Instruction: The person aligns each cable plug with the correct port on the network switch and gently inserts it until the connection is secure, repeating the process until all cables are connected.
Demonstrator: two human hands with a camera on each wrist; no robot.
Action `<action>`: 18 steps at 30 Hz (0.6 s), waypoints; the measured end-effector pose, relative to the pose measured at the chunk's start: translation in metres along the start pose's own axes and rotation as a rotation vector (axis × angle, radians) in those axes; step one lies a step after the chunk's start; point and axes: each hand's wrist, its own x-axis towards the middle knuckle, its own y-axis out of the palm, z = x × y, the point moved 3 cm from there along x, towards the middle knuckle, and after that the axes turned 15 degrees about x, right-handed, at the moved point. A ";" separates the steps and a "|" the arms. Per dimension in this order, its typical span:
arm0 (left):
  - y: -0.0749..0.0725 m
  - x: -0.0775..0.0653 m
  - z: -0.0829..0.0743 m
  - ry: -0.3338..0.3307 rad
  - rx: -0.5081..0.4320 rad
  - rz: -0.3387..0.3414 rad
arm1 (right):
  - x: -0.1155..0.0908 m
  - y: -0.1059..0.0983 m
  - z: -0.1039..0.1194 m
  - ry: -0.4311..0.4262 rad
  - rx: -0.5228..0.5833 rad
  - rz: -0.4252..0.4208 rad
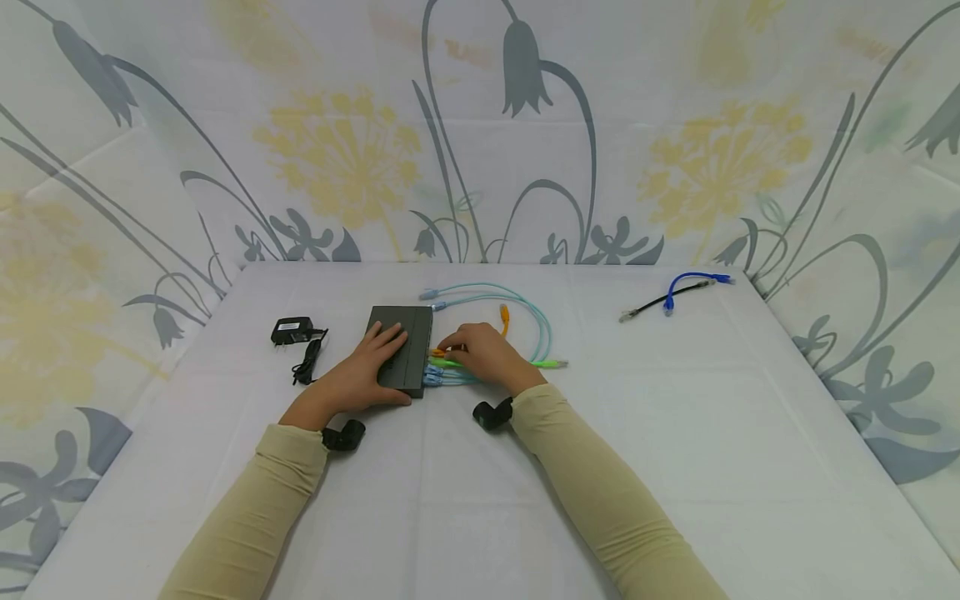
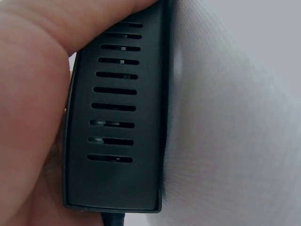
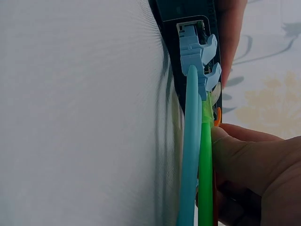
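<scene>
A dark network switch [image 1: 408, 354] lies flat on the white table. My left hand [image 1: 365, 367] rests on its top with fingers stretched out, the thumb along its near edge; the left wrist view shows the slotted side of the switch [image 2: 113, 99]. At the port side my right hand [image 1: 487, 352] pinches the plug end of an orange network cable [image 1: 505, 321], mostly hidden by the fingers. In the right wrist view, light blue plugs [image 3: 192, 54] sit in ports, and a green cable [image 3: 205, 160] runs beside them, close to my right thumb.
Light blue cables [image 1: 543, 321] loop behind my right hand, one loose end at the back. A black power adapter [image 1: 291, 331] with its cord lies left of the switch. At the back right, a black cable [image 1: 660, 304] and a blue cable [image 1: 686, 277] cross.
</scene>
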 end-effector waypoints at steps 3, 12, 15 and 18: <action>-0.001 0.000 -0.001 0.003 -0.005 0.001 | 0.001 0.001 0.001 -0.002 0.005 0.017; -0.002 0.000 -0.002 0.002 -0.001 0.004 | 0.002 0.001 0.003 0.000 0.000 0.034; -0.002 0.000 -0.001 0.005 -0.004 0.003 | 0.003 0.002 0.004 -0.009 -0.004 0.036; -0.002 0.000 -0.001 0.006 -0.005 0.000 | 0.003 0.002 0.004 -0.017 -0.003 0.035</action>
